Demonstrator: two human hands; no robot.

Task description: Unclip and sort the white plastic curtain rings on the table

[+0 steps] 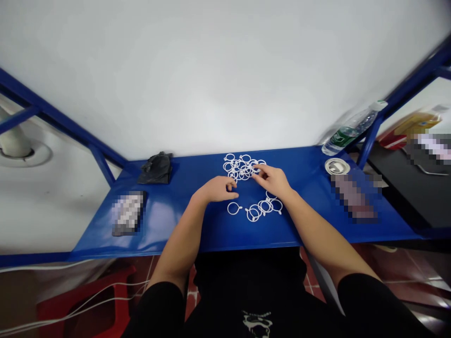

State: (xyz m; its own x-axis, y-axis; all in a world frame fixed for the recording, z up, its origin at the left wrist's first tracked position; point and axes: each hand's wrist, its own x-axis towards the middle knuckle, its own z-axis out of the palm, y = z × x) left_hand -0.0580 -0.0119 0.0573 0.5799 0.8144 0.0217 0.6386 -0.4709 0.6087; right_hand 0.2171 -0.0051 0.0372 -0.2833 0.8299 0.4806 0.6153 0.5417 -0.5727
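A pile of white plastic rings (241,165), each with a small tab, lies on the blue table in front of me. My right hand (270,179) is at the pile's right edge, its index finger and thumb apart and close to the rings there. Left of it, my left hand (220,188) hovers just in front of the pile. Its fingers are loosely bent, a gap shows before the thumb, and I see nothing in it. Nearer to me are a single white ring (228,208) and a looser group of several white rings (260,209), partly behind my right wrist.
A crumpled black bag (157,169) and a blurred-out packet (129,213) lie on the left of the blue table (176,206). On the right are a water bottle (347,134), a white roll (337,166) and another blurred-out item (354,197). Blue frame bars (100,164) flank the table.
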